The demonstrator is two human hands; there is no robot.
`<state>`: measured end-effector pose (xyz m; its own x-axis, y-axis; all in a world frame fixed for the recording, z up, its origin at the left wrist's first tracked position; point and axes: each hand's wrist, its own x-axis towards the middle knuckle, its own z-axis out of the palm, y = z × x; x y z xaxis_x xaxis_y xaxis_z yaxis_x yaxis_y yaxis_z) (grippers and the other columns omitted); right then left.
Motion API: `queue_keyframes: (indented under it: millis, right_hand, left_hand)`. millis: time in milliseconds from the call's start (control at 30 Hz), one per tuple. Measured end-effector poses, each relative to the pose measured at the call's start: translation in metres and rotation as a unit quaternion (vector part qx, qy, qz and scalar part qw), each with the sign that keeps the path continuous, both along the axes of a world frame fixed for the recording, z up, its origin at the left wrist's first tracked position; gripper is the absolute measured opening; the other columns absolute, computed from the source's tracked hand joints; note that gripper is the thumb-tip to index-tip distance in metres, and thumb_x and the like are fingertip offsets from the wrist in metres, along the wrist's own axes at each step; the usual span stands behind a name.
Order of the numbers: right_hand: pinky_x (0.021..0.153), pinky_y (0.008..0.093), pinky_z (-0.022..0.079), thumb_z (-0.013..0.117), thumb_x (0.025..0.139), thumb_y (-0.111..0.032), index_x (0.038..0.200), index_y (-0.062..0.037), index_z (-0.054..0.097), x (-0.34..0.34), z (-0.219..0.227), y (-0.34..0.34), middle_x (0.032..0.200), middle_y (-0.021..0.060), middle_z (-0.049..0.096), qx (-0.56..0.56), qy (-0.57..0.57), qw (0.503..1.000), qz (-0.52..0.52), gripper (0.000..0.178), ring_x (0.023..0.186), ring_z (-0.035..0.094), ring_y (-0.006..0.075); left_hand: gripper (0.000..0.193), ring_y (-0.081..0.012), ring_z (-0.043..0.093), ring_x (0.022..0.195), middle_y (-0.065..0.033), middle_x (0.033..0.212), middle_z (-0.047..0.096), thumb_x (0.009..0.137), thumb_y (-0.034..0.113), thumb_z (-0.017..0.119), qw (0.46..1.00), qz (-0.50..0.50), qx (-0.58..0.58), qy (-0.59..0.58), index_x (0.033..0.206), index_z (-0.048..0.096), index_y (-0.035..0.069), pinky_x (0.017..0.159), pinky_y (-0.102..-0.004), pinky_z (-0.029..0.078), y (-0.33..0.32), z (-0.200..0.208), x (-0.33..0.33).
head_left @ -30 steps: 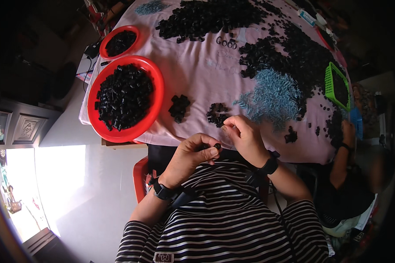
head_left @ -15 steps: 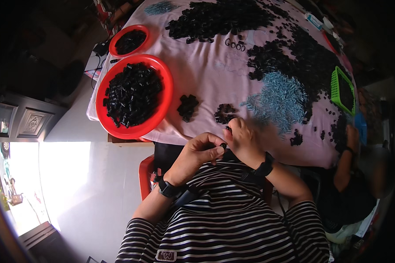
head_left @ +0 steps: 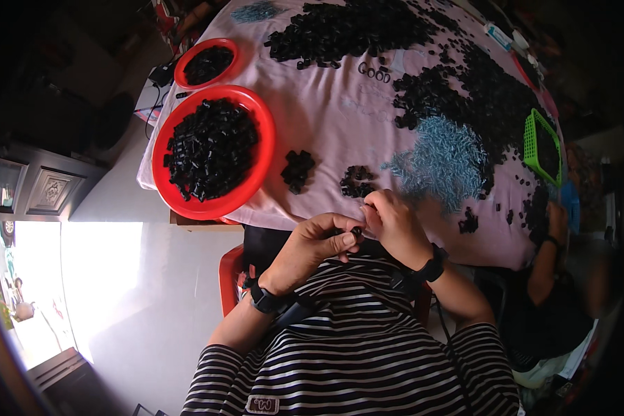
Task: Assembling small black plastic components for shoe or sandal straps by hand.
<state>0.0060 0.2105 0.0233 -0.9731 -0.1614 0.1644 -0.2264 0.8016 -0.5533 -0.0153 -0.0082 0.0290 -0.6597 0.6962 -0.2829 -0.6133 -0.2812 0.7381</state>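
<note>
My left hand (head_left: 310, 248) is closed, pinching a small black plastic piece (head_left: 356, 231) between thumb and fingers, just off the table's near edge. Right beside it, my right hand (head_left: 401, 230) has its thumb and fingers pressed together close to that piece. Whether anything sits in the right fingertips is hidden. Beyond the hands, on the pink cloth (head_left: 326, 132), lie a small group of black pieces (head_left: 357, 182) and a second little pile (head_left: 298, 170) to its left. A heap of shiny bluish, thin small parts (head_left: 440, 163) spreads to the right.
A large red basin (head_left: 267, 152) full of black pieces stands at left, a smaller red basin (head_left: 180, 71) behind it. Big black heaps (head_left: 353, 31) cover the far side. At right are a green basket (head_left: 532, 142) and another person's arm (head_left: 544, 260).
My right hand has shifted slightly to the right and nearer me; a dark bit seen at its fingertips earlier no longer shows. The left hand keeps its pinch on the black piece.
</note>
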Motion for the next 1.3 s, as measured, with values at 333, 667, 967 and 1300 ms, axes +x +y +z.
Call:
queue_keyframes:
  millis: [333, 667, 967, 1300]
  right_hand:
    - [0.062, 0.0254, 0.053, 0.065, 0.094, 0.006, 0.113, 0.001, 0.069, 0.021, 0.058, -0.002, 0.092, 0.0069, 0.066, -0.237, -0.028, 0.971, 0.011, 0.02, 0.069, 0.066, 0.0126]
    - [0.076, 0.0362, 0.046, 0.077, 0.086, -0.007, 0.105, -0.0078, 0.073, 0.027, 0.048, -0.015, 0.087, 0.004, 0.065, -0.13, 0.083, 0.987, 0.04, 0.019, 0.081, 0.062, 0.0235]
    - [0.084, 0.0338, 0.038, 0.078, 0.086, -0.008, 0.105, -0.0126, 0.074, 0.021, 0.042, -0.008, 0.087, -0.0032, 0.065, -0.101, 0.113, 0.988, 0.018, 0.02, 0.082, 0.054, 0.018]
    - [0.088, 0.0344, 0.036, 0.079, 0.086, -0.012, 0.102, -0.0137, 0.076, 0.027, 0.029, -0.015, 0.086, -0.0025, 0.064, -0.178, 0.067, 0.982, -0.004, 0.016, 0.082, 0.057, 0.016]
  left_hand:
    - [0.02, -0.0068, 0.062, 0.087, -0.0004, 0.102, 0.07, 0.096, 0.014, 0.073, 1.0, 0.003, -0.026, 0.01, 0.113, 0.069, 0.004, 0.071, -0.0228, 0.052, 0.005, 0.001, 0.005]
    - [0.021, -0.0051, 0.059, 0.079, 0.001, 0.096, 0.069, 0.093, 0.012, 0.076, 0.997, 0.025, -0.071, -0.007, 0.111, 0.069, 0.002, 0.071, -0.0206, 0.047, 0.001, 0.001, 0.018]
    - [0.022, -0.0029, 0.056, 0.078, 0.0025, 0.095, 0.067, 0.095, 0.015, 0.075, 0.998, 0.016, -0.061, 0.03, 0.112, 0.068, 0.002, 0.067, -0.0195, 0.046, 0.012, 0.002, 0.005]
    - [0.022, -0.0031, 0.056, 0.078, 0.0023, 0.092, 0.067, 0.095, 0.017, 0.075, 0.997, 0.019, -0.075, 0.001, 0.111, 0.068, 0.002, 0.066, -0.0195, 0.045, 0.009, 0.003, 0.011]
